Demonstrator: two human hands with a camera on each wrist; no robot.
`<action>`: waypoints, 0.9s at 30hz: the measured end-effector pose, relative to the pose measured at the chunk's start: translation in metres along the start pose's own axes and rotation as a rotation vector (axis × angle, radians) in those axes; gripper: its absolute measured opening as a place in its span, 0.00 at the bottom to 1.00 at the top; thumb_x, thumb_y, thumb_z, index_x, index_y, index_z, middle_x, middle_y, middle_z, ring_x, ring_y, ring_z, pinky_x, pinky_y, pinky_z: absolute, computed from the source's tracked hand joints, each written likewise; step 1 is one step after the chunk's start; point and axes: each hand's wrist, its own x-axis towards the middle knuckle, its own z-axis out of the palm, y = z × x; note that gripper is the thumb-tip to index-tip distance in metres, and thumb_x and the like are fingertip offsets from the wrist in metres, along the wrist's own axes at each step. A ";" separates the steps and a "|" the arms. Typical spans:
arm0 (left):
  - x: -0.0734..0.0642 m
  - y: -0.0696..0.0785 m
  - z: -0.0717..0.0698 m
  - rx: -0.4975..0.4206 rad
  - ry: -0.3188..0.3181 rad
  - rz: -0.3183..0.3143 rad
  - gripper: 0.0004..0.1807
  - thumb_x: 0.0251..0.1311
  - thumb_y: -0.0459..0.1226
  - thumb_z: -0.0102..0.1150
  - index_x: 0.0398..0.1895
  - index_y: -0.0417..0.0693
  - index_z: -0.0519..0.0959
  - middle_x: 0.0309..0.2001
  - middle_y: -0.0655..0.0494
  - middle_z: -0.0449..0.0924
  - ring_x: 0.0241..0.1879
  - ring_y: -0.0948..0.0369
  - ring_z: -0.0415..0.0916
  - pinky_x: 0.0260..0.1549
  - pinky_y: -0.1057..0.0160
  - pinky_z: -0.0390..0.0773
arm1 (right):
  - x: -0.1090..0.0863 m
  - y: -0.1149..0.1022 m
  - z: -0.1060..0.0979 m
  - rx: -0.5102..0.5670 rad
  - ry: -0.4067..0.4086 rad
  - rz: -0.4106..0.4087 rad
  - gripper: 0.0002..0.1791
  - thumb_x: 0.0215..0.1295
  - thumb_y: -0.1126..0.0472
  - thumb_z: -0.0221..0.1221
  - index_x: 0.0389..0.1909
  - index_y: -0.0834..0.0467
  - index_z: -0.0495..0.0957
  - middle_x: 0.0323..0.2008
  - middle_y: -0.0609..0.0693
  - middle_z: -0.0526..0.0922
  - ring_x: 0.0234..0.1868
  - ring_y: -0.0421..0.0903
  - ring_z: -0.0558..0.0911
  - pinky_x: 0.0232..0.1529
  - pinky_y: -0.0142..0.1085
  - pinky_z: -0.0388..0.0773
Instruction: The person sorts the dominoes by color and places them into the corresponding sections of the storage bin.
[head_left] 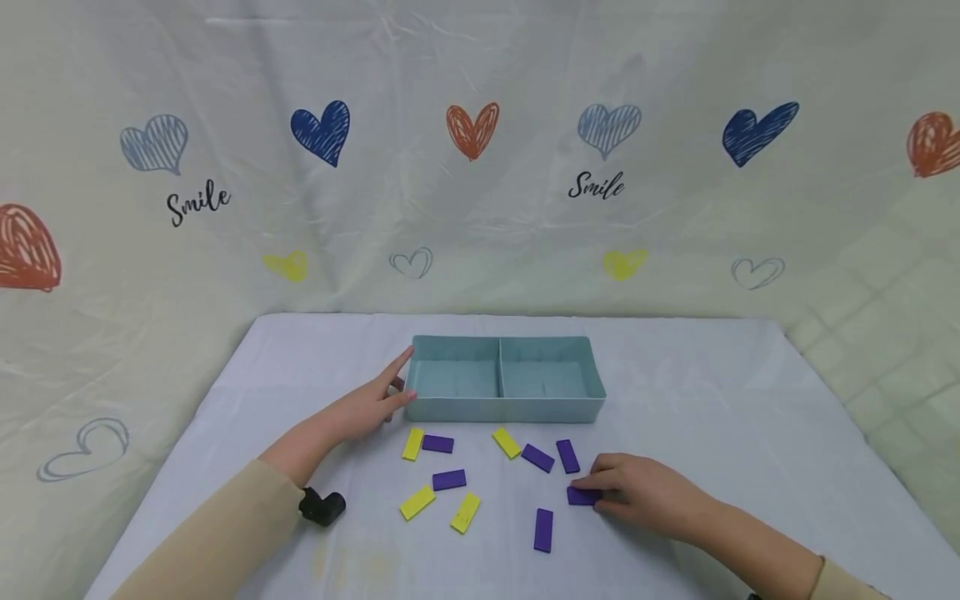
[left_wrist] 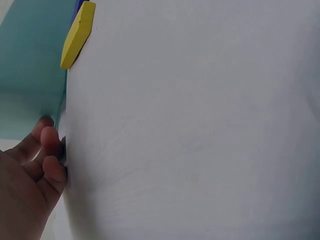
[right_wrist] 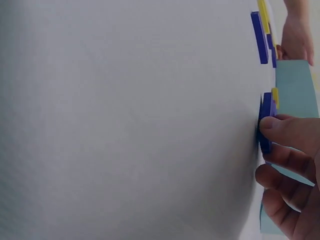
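A light blue-green box (head_left: 502, 410) with two compartments stands on the white-covered table. My left hand (head_left: 367, 408) is at its left end; the index finger reaches the far corner and the thumb touches the near corner. In the left wrist view, the fingertips of that hand (left_wrist: 37, 167) lie against the box wall (left_wrist: 32, 75). To the front right of the box, my right hand (head_left: 645, 497) pinches a purple block (head_left: 582, 497) between thumb and fingers. The right wrist view shows the thumb pressed on this flat purple block (right_wrist: 266, 135), low at the tabletop.
Loose purple blocks (head_left: 543, 531) and yellow blocks (head_left: 465, 512) are scattered in front of the box, several of each. One yellow block (head_left: 412, 443) lies near the box's front left corner. A black device (head_left: 322, 507) is at the left wrist. Behind hangs a heart-printed cloth (head_left: 480, 208).
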 end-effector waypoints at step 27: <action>0.000 -0.003 0.002 -0.002 0.017 0.033 0.42 0.72 0.58 0.46 0.78 0.80 0.32 0.58 0.46 0.69 0.40 0.56 0.74 0.40 0.56 0.74 | 0.010 0.006 -0.045 0.067 0.065 0.091 0.21 0.61 0.63 0.68 0.55 0.46 0.84 0.39 0.35 0.77 0.36 0.32 0.73 0.36 0.30 0.77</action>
